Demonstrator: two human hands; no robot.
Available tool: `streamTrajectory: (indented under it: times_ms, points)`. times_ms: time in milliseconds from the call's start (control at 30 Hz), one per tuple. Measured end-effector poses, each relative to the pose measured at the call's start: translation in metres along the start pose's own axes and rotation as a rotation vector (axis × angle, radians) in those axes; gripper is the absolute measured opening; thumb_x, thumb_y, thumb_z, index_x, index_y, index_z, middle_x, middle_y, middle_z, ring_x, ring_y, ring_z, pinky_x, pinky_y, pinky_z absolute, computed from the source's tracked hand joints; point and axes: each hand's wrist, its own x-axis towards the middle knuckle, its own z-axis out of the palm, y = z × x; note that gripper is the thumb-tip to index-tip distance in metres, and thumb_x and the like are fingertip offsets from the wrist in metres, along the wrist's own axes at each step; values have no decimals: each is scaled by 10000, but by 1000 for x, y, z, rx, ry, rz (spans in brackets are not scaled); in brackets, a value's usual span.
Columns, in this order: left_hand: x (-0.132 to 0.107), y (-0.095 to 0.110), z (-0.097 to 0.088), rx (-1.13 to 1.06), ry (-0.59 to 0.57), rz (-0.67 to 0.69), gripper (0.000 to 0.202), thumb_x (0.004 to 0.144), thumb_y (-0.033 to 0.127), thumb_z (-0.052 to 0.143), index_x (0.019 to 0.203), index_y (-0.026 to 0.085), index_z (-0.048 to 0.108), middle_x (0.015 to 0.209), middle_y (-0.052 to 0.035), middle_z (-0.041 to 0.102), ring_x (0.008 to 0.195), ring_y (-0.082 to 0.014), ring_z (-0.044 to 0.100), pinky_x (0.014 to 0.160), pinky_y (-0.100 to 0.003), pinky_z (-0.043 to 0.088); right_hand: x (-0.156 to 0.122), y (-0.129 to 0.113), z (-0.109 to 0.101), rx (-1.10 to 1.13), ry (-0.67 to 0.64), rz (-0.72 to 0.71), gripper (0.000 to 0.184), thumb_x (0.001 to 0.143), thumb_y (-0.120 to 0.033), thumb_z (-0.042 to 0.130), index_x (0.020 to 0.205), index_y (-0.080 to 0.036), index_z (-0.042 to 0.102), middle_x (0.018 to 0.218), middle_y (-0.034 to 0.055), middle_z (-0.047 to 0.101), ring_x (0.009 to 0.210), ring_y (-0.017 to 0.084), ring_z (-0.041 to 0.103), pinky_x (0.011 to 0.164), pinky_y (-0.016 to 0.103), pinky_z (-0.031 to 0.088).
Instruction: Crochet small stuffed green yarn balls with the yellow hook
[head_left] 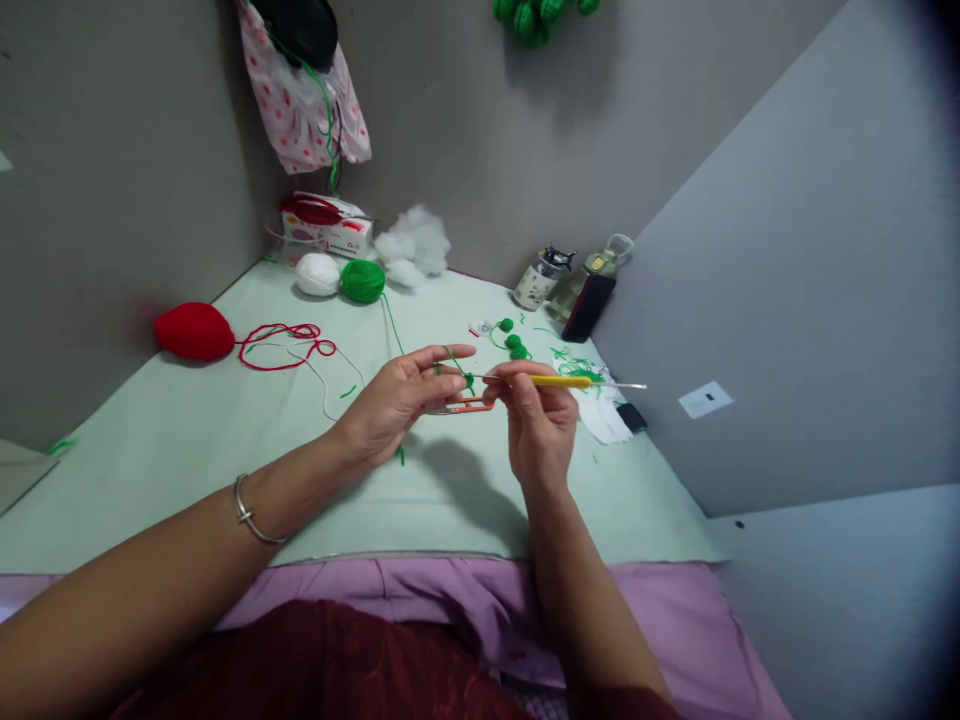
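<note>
Over the middle of the table, my left hand pinches a small piece of green crochet between thumb and fingers. Green yarn runs over that hand's index finger from a green yarn ball farther back. My right hand is closed around a crochet hook with a yellow handle. Its thin metal end reaches left to the green stitches; another metal tip sticks out to the right. Orange-handled scissors show just below the fingers, partly hidden, and I cannot tell whether they are held.
A red yarn cone and a white yarn ball lie to the left. White stuffing sits at the back. Small green crocheted balls, yarn scraps, a pen cup, a phone and a bottle stand or lie right.
</note>
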Motion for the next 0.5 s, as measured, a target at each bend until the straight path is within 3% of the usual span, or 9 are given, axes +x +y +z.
streamTrajectory:
  times_ms: [100, 200, 300, 367, 433, 500]
  points:
    - [0, -4, 0, 58, -34, 27, 416, 764, 217, 840, 1168, 164, 758, 853, -11, 721, 857, -170, 661, 904, -356, 500, -2, 1, 4, -142, -38, -91, 138, 977, -227, 642, 1002, -269, 772, 972, 20, 757, 864, 156, 701, 752, 319, 598]
    - [-1, -6, 1, 80, 15, 31, 424, 779, 238, 839, 1189, 174, 753, 894, -24, 736, 868, -172, 660, 894, -353, 492, -5, 2, 7, -270, -38, -197, 202, 992, -186, 608, 1060, -290, 767, 972, 24, 758, 905, 167, 705, 759, 335, 606]
    - [-1, -6, 3, 21, 54, 10, 419, 775, 237, 848, 1176, 163, 756, 931, -38, 753, 853, -157, 661, 894, -333, 495, -8, 5, 8, -462, -57, -352, 271, 968, -135, 630, 1125, -311, 765, 1047, 43, 749, 956, 178, 715, 785, 348, 617]
    - [0, -5, 3, -40, 14, -35, 391, 776, 223, 843, 1153, 149, 767, 946, -54, 761, 880, -161, 669, 913, -326, 502, -9, 5, 9, -564, -62, -435, 302, 949, -104, 646, 1133, -310, 768, 1079, 54, 745, 971, 181, 715, 793, 349, 618]
    - [0, -3, 2, -91, -27, -78, 352, 779, 197, 830, 1124, 146, 785, 965, -59, 754, 893, -158, 667, 930, -323, 511, -8, 4, 8, -520, -47, -420, 285, 955, -106, 637, 1111, -303, 770, 1044, 48, 751, 955, 178, 715, 786, 347, 616]
    - [1, 0, 0, -107, -17, -89, 313, 783, 178, 814, 1095, 151, 802, 947, -46, 733, 827, -133, 642, 916, -318, 523, -6, 2, 5, -362, -4, -304, 221, 975, -149, 624, 1064, -290, 769, 981, 32, 750, 883, 167, 713, 755, 338, 612]
